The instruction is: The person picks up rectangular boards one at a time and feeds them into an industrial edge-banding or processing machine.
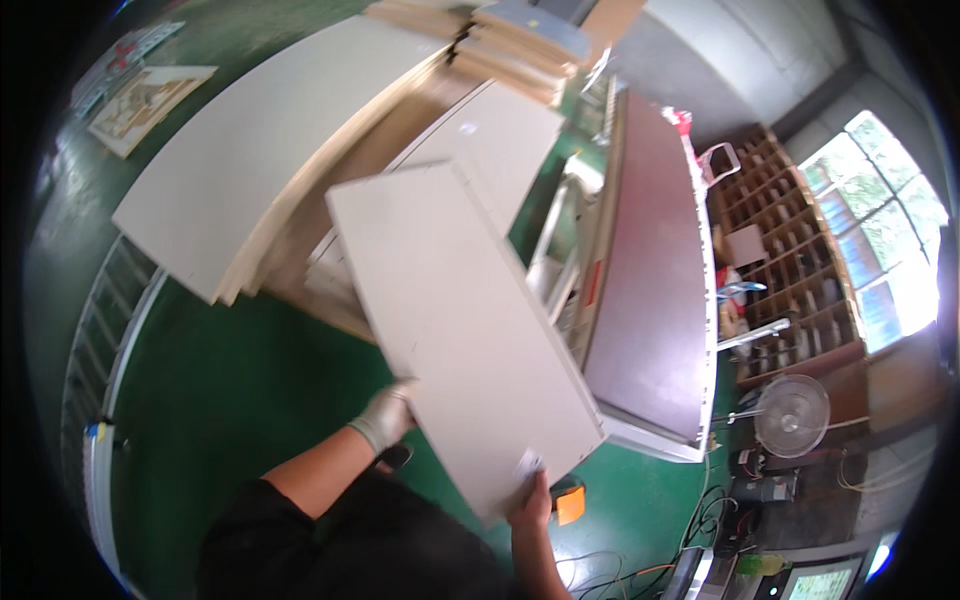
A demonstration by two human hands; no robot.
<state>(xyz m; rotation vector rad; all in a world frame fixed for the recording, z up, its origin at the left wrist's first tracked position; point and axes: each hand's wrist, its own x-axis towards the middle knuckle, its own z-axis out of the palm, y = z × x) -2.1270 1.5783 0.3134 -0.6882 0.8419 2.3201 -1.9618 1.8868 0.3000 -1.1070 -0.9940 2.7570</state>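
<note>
The panel (465, 320), a long pale board, is held in front of the person, slanting from the near right toward the far left, its far end in front of the short boards (500, 140); whether it touches them cannot be told. The left hand (390, 412), in a pale glove, grips its left long edge, and the right hand (532, 500) grasps its near end, thumb on the upper face. With the grips apart, one on the side and one on the end, the two hands probably share the weight and keep the board from twisting. To the left lies a stack of big boards (280, 140), laid flat with their faces together, likely so that they bear evenly and stay straight. To the right, the brown tabletop (650, 270) stands just beyond the panel's right edge. Farther right is a wooden rack (785, 235) divided into many small compartments; several hold thin, pale pieces too small to name, which the dividers would keep sorted. Near it stands a round fan (792, 415). An orange thing (570, 506) shows just beside the right hand, low against the green floor (220, 400).
</note>
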